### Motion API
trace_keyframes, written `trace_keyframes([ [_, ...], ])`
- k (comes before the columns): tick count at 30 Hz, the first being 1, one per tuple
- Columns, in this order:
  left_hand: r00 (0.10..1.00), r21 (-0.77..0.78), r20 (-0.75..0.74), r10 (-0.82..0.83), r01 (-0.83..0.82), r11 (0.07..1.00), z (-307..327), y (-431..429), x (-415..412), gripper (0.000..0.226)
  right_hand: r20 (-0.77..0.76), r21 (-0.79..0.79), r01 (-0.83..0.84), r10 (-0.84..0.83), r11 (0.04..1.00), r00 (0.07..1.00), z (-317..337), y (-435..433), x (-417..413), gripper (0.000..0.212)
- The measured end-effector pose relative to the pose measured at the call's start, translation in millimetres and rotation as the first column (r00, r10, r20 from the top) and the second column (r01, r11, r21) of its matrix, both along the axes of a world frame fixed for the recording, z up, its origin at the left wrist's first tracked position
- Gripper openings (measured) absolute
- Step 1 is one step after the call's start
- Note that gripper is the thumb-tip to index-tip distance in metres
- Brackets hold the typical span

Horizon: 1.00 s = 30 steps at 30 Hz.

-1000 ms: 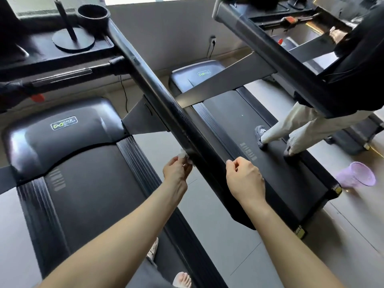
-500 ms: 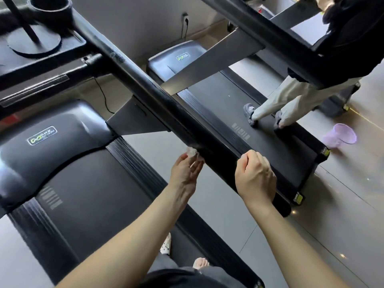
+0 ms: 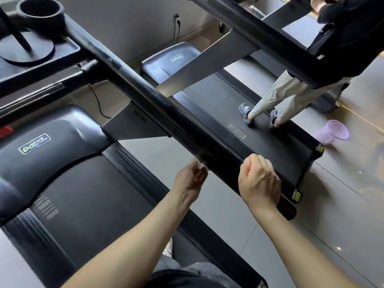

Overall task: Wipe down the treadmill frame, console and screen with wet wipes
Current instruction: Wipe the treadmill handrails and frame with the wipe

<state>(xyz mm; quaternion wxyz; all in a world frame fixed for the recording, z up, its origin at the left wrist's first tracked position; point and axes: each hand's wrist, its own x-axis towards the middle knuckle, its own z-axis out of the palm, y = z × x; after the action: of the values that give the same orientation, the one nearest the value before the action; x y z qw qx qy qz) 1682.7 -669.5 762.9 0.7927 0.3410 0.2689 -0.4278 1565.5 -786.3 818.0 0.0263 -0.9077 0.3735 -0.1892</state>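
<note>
The black right handrail [image 3: 166,113] of my treadmill runs diagonally from the console at upper left down toward the lower right. My left hand [image 3: 190,179] is blurred and reaches under the rail's near side, pinching a small white wet wipe [image 3: 200,164] against it; only a sliver of the wipe shows. My right hand [image 3: 258,181] grips the rail's far edge, its fingers curled over the top near the rail's end. The console tray with a cup holder [image 3: 40,14] sits at the upper left. The motor cover [image 3: 47,138] and belt [image 3: 87,206] lie below.
A second treadmill [image 3: 259,129] stands to the right with a person [image 3: 280,98] in light trousers on its belt. A purple plastic cup [image 3: 332,132] lies on the grey floor at right. A power cable [image 3: 97,102] runs down by the wall.
The view has tilted down and left. My left hand with the wipe has slid down along the rail toward its end; my right hand keeps its grip on the rail.
</note>
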Motion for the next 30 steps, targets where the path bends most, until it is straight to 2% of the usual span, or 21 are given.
trace_keyframes([
  [2, 0.999, 0.051, 0.051, -0.002, -0.001, 0.999, 5, 3, 12, 0.037, -0.005, -0.005, 0.002, -0.002, 1.000, 1.000, 0, 0, 1, 0.030],
  [6, 0.975, 0.156, 0.018, 0.221, -0.221, 0.963, 12, 6, 70, 0.031, -0.003, -0.015, 0.000, 0.000, 1.000, 1.000, 0, 0, 0, 0.028],
  [8, 0.966, 0.180, 0.027, 0.255, -0.256, 0.950, 18, 3, 75, 0.033, -0.005, -0.015, -0.002, 0.002, 1.000, 1.000, -1, 0, 0, 0.026],
  [10, 0.984, 0.188, 0.037, 0.173, -0.177, 0.966, 25, 0, 54, 0.032, -0.008, -0.019, -0.009, 0.009, 1.000, 1.000, -2, -1, 0, 0.026],
  [14, 0.986, 0.182, 0.106, -0.132, 0.111, 0.977, 30, 3, -2, 0.028, -0.018, -0.024, -0.020, 0.019, 1.000, 1.000, -2, -1, 0, 0.027],
  [16, 0.979, 0.207, 0.142, -0.144, 0.113, 0.972, 32, 6, 3, 0.026, -0.010, -0.030, -0.020, 0.020, 0.999, 1.000, -2, -1, 0, 0.027],
  [18, 0.980, 0.233, 0.187, -0.068, 0.023, 0.972, 32, 10, 25, 0.020, -0.003, -0.036, -0.021, 0.020, 0.999, 1.000, -1, -1, 0, 0.027],
  [21, 0.984, 0.227, 0.133, 0.122, -0.150, 0.962, 30, 12, 49, 0.007, -0.002, -0.035, -0.021, 0.021, 0.999, 1.000, -1, -1, 0, 0.026],
  [23, 0.983, 0.227, 0.116, 0.144, -0.167, 0.959, 32, 7, 42, 0.007, 0.003, -0.038, -0.018, 0.018, 0.999, 1.000, -1, -1, 0, 0.026],
  [26, 0.979, 0.203, 0.202, -0.022, -0.020, 0.979, 31, 3, 7, 0.017, 0.013, -0.050, -0.021, 0.021, 0.999, 1.000, 0, 0, 0, 0.025],
  [28, 0.958, 0.169, 0.237, -0.164, 0.125, 0.978, 28, 4, -17, 0.010, 0.016, -0.053, -0.023, 0.024, 0.998, 1.000, 0, 0, 0, 0.026],
  [30, 0.933, 0.204, 0.283, -0.221, 0.167, 0.965, 28, 6, -23, 0.008, 0.019, -0.048, -0.023, 0.024, 0.999, 1.000, -1, 0, 0, 0.026],
])
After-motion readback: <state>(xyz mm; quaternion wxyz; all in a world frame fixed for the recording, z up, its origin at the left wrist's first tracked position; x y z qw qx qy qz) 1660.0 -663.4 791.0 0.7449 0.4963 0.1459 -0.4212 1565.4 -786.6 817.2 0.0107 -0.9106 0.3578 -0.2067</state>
